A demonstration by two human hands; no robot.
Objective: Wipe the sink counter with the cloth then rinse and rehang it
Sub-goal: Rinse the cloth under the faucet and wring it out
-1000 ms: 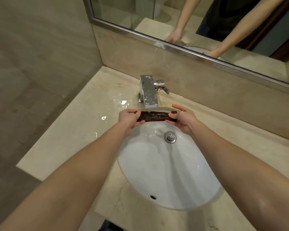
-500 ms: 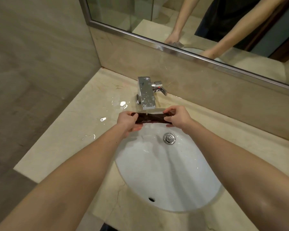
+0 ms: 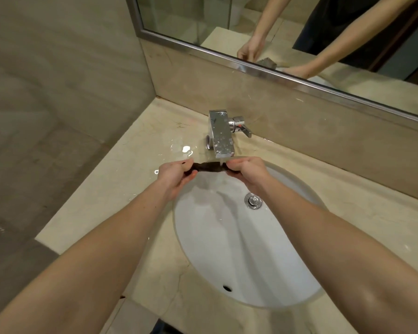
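A dark brown cloth (image 3: 209,167), rolled into a tight strip, stretches between both hands just under the spout of the chrome tap (image 3: 220,136). My left hand (image 3: 176,175) grips its left end and my right hand (image 3: 247,172) grips its right end. Both hands hover over the back rim of the white oval sink (image 3: 241,249). The beige marble counter (image 3: 121,189) surrounds the sink, with wet patches left of the tap.
A drain plug (image 3: 253,200) sits in the basin below my right hand. The tap lever (image 3: 245,131) points right. A framed mirror (image 3: 263,32) hangs above the backsplash. A tiled wall (image 3: 58,80) closes the left side.
The cloth is twisted tighter and looks thinner than before. Both hands have rotated, and my right hand's fingers have closed over the cloth's end.
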